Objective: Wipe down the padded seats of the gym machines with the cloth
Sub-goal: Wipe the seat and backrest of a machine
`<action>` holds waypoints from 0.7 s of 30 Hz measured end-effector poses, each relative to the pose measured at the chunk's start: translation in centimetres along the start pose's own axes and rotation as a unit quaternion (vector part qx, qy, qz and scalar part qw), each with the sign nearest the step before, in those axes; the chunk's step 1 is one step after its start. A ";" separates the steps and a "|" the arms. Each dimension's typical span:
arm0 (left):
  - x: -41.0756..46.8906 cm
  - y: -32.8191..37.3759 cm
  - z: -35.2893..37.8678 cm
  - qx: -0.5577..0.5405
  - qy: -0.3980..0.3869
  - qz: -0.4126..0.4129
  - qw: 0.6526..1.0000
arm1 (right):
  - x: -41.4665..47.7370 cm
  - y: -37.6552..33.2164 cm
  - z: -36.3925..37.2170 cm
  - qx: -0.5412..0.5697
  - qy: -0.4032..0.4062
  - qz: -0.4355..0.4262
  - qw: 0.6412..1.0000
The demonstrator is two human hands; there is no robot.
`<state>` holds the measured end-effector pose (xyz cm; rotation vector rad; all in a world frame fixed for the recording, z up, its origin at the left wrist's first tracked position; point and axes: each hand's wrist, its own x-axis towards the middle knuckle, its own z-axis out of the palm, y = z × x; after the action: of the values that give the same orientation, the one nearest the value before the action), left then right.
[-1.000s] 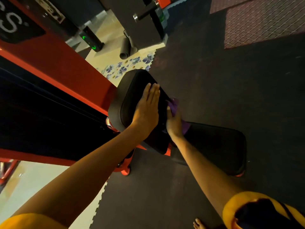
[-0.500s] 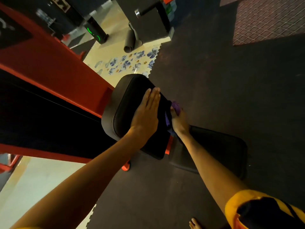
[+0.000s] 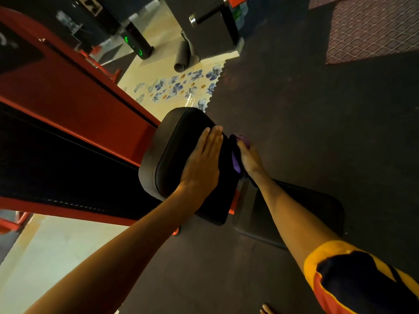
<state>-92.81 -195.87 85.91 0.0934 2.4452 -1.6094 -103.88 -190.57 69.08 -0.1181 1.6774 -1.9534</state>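
Observation:
A black padded back pad (image 3: 167, 155) stands upright on the red machine frame (image 3: 90, 105). My left hand (image 3: 204, 162) lies flat on its top edge, fingers straight. On the pad's right face my right hand (image 3: 249, 159) presses a purple cloth (image 3: 236, 163), with a fold of the cloth (image 3: 243, 138) showing above the fingers. Whether the fingers curl round the cloth is hidden behind the pad's edge. Below lies the black padded seat (image 3: 306, 214), partly crossed by my right forearm.
Dark rubber flooring (image 3: 294, 109) spreads to the right. A rolled mat (image 3: 182, 57) and a black machine base (image 3: 210, 30) stand at the back, beside floral tiles (image 3: 176, 87). A speaker with green lights (image 3: 136, 44) is further left. My bare toes (image 3: 267, 310) show at the bottom.
My right hand with the cloth has slid up along the pad's right face, away from the seat. My left hand stays flat on the pad's top.

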 end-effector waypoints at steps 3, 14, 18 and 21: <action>0.0 0.2 0.2 0.009 0.010 -0.004 1.000 | -0.3 -2.9 1.0 -0.012 0.014 -0.088 0.996; -0.2 -0.2 -0.1 0.033 -0.008 0.005 0.999 | -0.2 2.7 2.6 0.115 0.141 0.033 0.983; -1.0 -0.5 0.0 0.040 -0.039 0.048 0.997 | -5.4 1.8 6.3 0.111 0.235 -0.003 0.966; -2.1 -0.7 0.1 0.047 -0.040 0.071 0.996 | -9.1 4.6 8.7 0.113 0.232 -0.017 0.966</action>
<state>-90.87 -196.09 86.96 0.2091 2.2489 -1.6323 -91.02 -194.43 69.19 0.4304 1.7130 -2.3107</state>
